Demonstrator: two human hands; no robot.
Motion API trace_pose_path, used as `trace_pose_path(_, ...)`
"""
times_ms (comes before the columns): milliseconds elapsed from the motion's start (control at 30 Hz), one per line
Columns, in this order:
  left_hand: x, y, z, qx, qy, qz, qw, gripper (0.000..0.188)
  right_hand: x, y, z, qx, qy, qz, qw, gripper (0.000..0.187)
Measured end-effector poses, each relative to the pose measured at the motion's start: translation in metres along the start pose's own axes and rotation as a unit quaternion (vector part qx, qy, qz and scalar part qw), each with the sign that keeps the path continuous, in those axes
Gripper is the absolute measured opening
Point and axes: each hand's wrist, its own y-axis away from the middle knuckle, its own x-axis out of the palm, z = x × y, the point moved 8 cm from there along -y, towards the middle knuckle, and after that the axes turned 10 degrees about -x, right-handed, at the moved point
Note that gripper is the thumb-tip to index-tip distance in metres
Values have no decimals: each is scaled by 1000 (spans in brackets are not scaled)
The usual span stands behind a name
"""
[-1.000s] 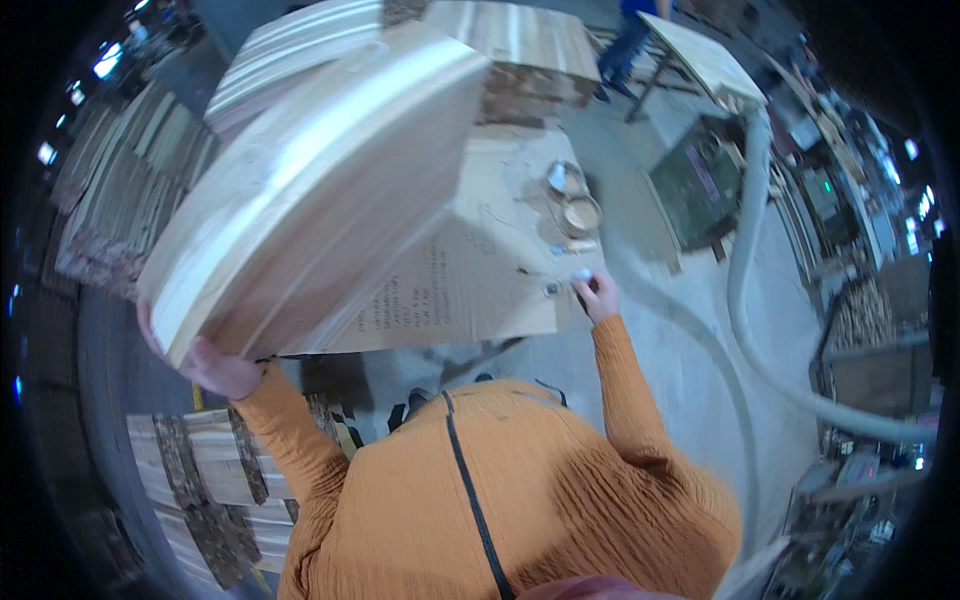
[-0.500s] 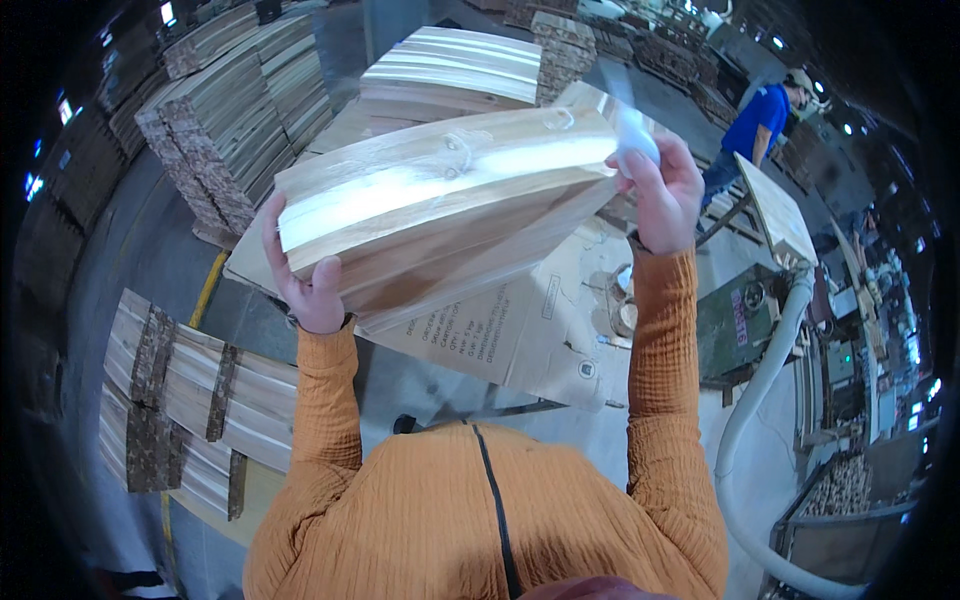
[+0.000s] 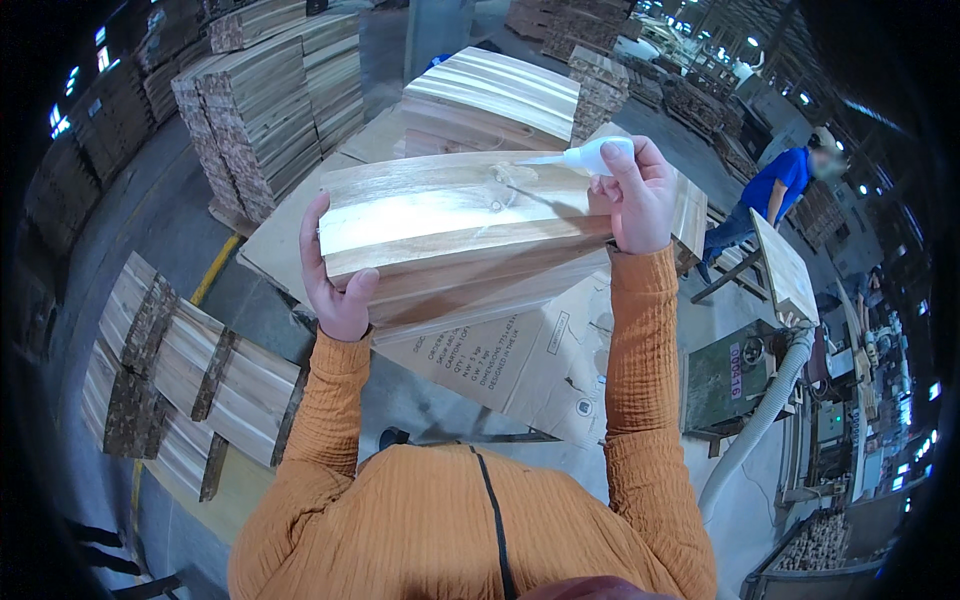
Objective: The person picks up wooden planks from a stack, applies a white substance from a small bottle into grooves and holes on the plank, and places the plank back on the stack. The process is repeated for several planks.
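A pale wooden board (image 3: 420,205) lies in front of me on top of more boards (image 3: 480,290), its surface shining with reflected light. My left hand (image 3: 337,285) grips its left end, thumb at the near edge and fingers along the end. In my right hand (image 3: 645,205), above the board's right end, is a white squeeze bottle (image 3: 598,158) tipped on its side. Its thin nozzle points left, close over the board's far edge near a dark knot (image 3: 505,182). Whether the tip touches the wood, I cannot tell.
Printed cardboard (image 3: 480,370) covers the table beneath. Behind stand a board stack (image 3: 500,95) and taller piles (image 3: 270,110). More boards (image 3: 200,370) lie at left. At right are a person in blue (image 3: 775,185), a green machine (image 3: 725,375) and a grey hose (image 3: 755,435).
The bottle, upright and blurred before, is now tipped left with its nozzle over the board near the knot. My view has shifted slightly; the left hand still holds the board's end.
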Motion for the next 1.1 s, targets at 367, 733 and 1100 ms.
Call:
trace_pose_path(367,-3,1,0,19,-31,0,999,83,8,3,4,-5,70,29,997,21)
trace_pose_path(733,-1,3,-1,16,-25,0,1000,83,11,7,7,1,97,36,995,21)
trace_pose_path(1100,-1,3,-3,21,-19,1,1000,81,12,7,7,-3,104,39,994,20)
